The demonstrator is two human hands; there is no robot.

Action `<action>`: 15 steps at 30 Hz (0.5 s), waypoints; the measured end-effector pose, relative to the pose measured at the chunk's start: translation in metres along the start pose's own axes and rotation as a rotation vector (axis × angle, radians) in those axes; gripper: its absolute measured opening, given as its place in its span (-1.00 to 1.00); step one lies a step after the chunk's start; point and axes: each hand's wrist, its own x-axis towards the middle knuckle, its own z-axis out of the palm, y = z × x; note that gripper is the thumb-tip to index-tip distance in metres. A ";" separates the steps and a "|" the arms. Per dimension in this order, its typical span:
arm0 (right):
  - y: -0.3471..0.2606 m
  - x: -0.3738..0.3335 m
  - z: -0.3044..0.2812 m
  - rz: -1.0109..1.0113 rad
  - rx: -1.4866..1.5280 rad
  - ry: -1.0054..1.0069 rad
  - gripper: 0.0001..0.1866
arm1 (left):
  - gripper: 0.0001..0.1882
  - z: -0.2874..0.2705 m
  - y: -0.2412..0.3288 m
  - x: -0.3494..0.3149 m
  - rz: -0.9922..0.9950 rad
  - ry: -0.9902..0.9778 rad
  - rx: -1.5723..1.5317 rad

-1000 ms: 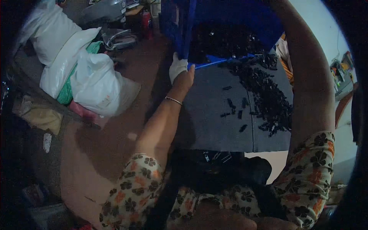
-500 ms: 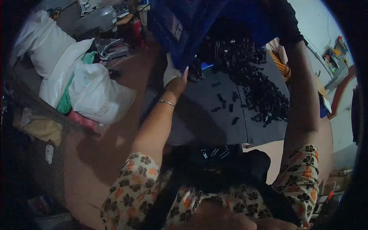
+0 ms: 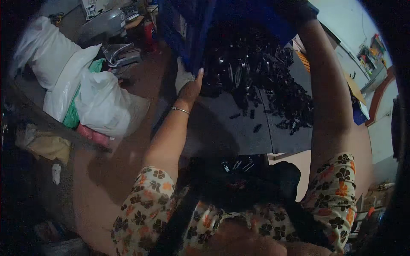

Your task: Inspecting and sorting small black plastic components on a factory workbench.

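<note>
A large blue plastic crate (image 3: 181, 36) is tipped over the far side of a dark grey tabletop (image 3: 252, 143). Small black plastic pieces (image 3: 282, 96) lie heaped and scattered below its open side. My left hand (image 3: 191, 88), partly covered by something pale like a glove, is closed on the crate's lower left edge, thumb up. At the upper right, my right hand (image 3: 301, 13) looks dark, as if gloved, and is up against the crate's other side. Its fingers are lost in shadow.
White sacks (image 3: 102, 100) are piled on the left, with a green and a pink bag beneath. A red bottle (image 3: 149, 34) stands beyond them. A black bag-like thing (image 3: 284, 177) lies at the table's near edge. Orange-striped material (image 3: 303, 59) shows beyond the right edge.
More black pieces have come out, and the heap now reaches further left and nearer, covering a blue strip and loose pieces. Both hands and the crate have shifted slightly left in view.
</note>
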 end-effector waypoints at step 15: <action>-0.052 -0.101 0.138 0.397 0.642 -0.606 -0.66 | -0.31 0.002 -0.016 -0.002 -0.154 0.090 0.016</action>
